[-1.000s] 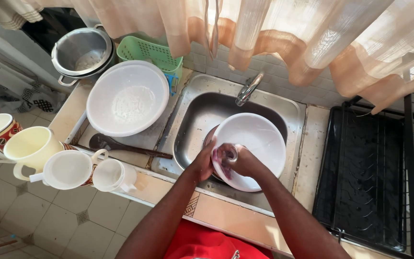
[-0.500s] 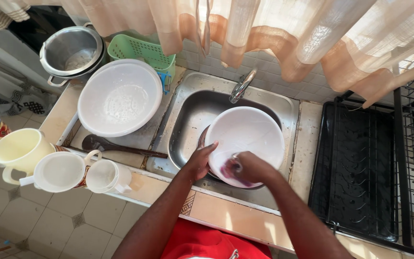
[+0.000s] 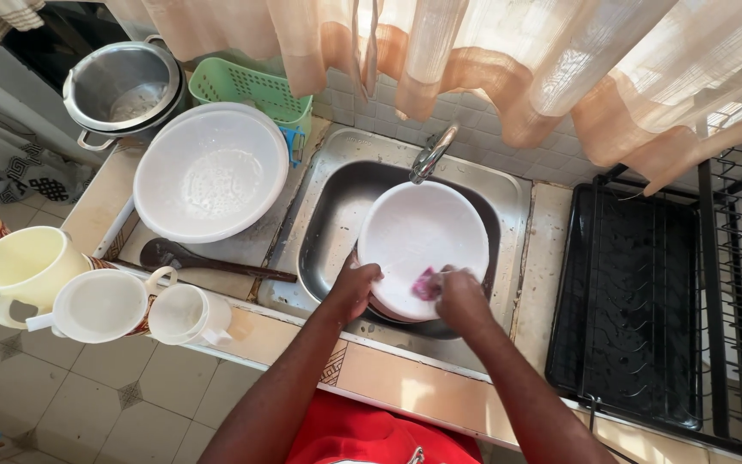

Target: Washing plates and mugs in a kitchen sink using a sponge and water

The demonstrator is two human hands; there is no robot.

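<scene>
A white plate point(image 3: 418, 236) is tilted over the steel sink point(image 3: 337, 215), under the tap point(image 3: 433, 153). My left hand point(image 3: 355, 288) grips the plate's near left rim. My right hand point(image 3: 459, 296) presses a pink sponge point(image 3: 425, 283) against the plate's lower face. More white dishes seem stacked beneath the plate, mostly hidden.
A large white basin point(image 3: 209, 172) and a dark wooden spoon point(image 3: 199, 260) lie left of the sink. Three mugs point(image 3: 100, 301) stand at the counter's front left. A steel pot point(image 3: 126, 86) and green basket point(image 3: 251, 86) sit behind. A black drying rack point(image 3: 637, 301) fills the right.
My right hand with the sponge has slid from the plate's left side toward its lower middle. The view has shifted slightly; the left hand keeps its hold on the rim.
</scene>
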